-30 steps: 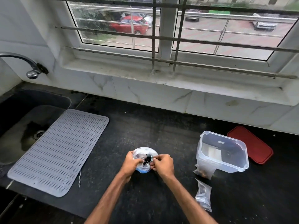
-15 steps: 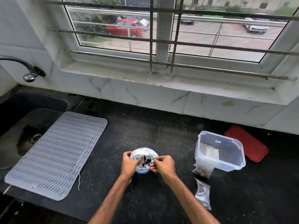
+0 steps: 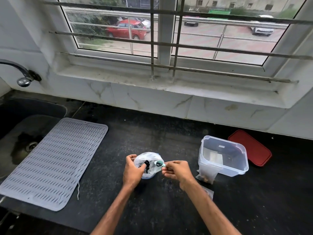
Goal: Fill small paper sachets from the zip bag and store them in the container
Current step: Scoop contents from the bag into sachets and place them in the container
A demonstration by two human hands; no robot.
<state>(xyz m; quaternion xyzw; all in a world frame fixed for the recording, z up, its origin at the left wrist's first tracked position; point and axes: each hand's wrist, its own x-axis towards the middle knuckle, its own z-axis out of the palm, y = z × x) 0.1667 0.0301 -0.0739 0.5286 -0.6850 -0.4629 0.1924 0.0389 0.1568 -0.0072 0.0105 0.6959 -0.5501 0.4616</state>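
Your left hand (image 3: 133,170) grips the bag (image 3: 150,156) by its left side. The fingers curl round the wall and the thumb lies at the open rim, so the mouth faces up at you. Your right hand (image 3: 179,172) sits just right of the bag and pinches the handle of a small teal scoop (image 3: 159,163) between thumb and fingertips. The scoop's bowl rests at the right edge of the bag's mouth, with something dark in it. The two hands are close, apart only by the width of the bag, which stands between them on the counter (image 3: 152,133). Dark pieces (image 3: 147,165) show inside the bag, just off your left thumb.

The container (image 3: 225,169) stands open to the right of your right hand, near it but not touching. I cannot tell what the pale shape on its floor is. A filled sachet (image 3: 206,176) leans against the container's near wall, between it and your right wrist. A second sachet (image 3: 210,192) lies closer to you, partly hidden by your right forearm. The red lid (image 3: 250,148) lies flat beyond the container, farther right.

Well to the left of your left hand, a grey ribbed mat (image 3: 54,160) lies with its left part over the sink (image 3: 10,112). The tap (image 3: 23,78) hangs above the sink's far side.
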